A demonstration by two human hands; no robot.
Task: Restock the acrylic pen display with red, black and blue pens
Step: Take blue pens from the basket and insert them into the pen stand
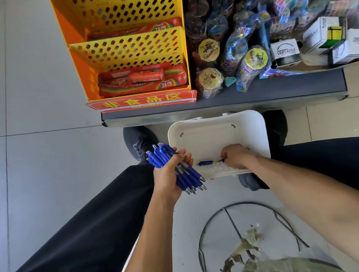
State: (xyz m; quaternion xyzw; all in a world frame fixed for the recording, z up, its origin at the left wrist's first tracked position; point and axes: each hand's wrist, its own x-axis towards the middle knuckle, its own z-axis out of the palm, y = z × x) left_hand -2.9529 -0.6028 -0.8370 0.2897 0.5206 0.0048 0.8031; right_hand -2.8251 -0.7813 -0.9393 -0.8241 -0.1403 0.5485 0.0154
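1. Left hand [170,175], centre of the frame: the fingers are curled round a bundle of blue pens [178,168]. The clip ends point to the upper left and the metal tips to the lower right.
2. Pen count in the bundle: at least six tips show at the lower end; the exact number cannot be told, since the pens overlap.
3. Right hand [237,156], right of centre: the fingers are bent down into a white tray [217,133] and pinch the near end of a single blue pen [206,162], which lies flat on the tray's perforated floor.
4. The single pen lies between the two hands, just beside the bundle but apart from it.
5. The tray sits on the tiled floor [47,159], below the edge of a grey shelf [257,99].
6. Upper left of the frame: one yellow perforated rack [124,48] with two tiers of red candy packs [142,78].
7. Upper right: packaged toys [242,51] and white boxes [325,36] crowd the shelf.
8. No red or black pens are in view.
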